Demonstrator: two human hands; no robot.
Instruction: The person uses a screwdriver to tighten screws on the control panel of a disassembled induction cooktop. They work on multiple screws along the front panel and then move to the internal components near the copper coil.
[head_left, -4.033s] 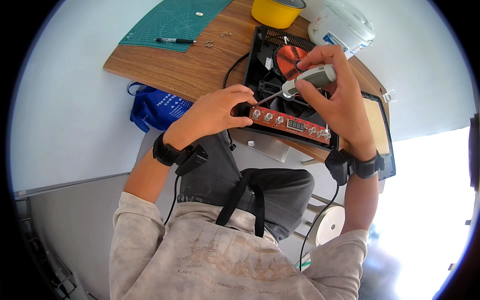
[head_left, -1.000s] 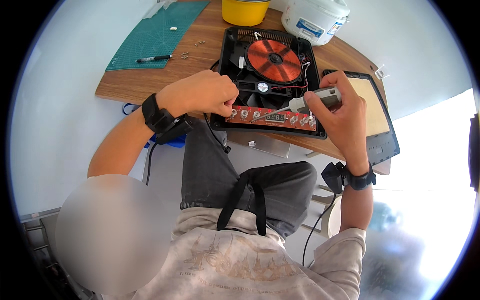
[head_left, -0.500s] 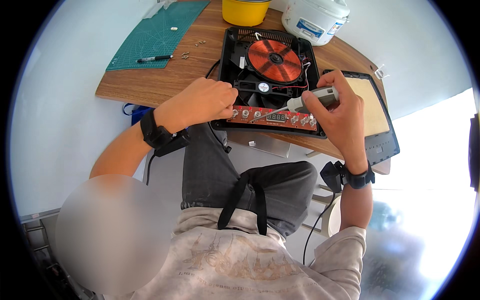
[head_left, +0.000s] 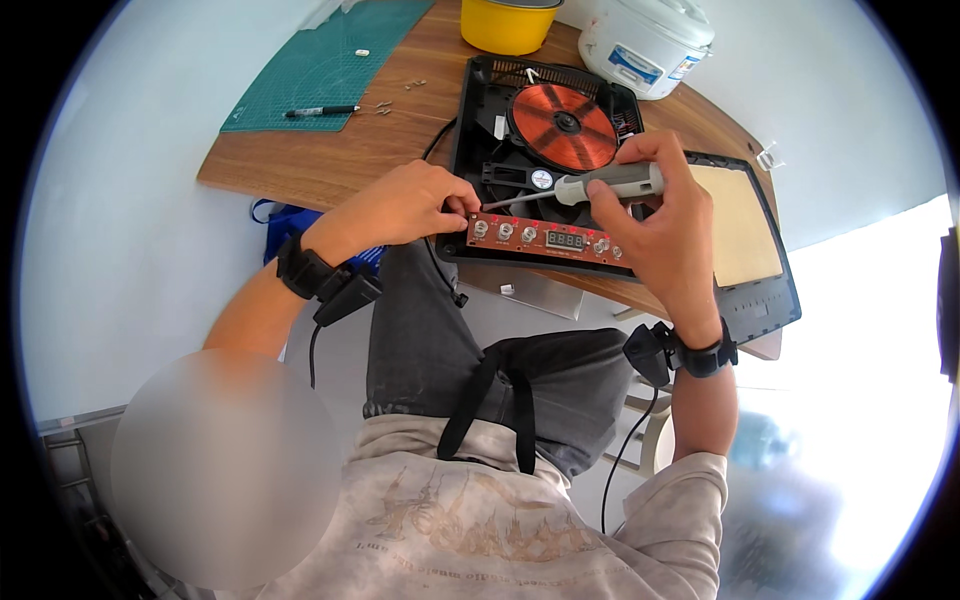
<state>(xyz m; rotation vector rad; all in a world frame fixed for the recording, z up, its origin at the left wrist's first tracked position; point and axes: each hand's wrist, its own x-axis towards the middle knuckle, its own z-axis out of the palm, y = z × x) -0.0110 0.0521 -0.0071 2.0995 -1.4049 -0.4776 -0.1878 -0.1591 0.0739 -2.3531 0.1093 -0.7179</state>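
Observation:
An opened induction cooker base lies on the table, its copper coil exposed. Along its near side runs a reddish-brown circuit board with buttons and a small display. My left hand is closed, thumb and fingertips pinching at the board's left end; the exact grip is partly hidden. My right hand grips a grey-handled screwdriver held nearly level. Its shaft points left across the board's far edge, and the tip is close to my left fingertips.
At the right lies the cooker's detached cover. A green cutting mat with a pen is at the far left, near several small screws. A yellow pot and a white rice cooker stand at the back.
The screwdriver tip has moved left, from the middle of the board to its far left corner by my left fingers. My right hand has shifted slightly left; the view has shifted a little.

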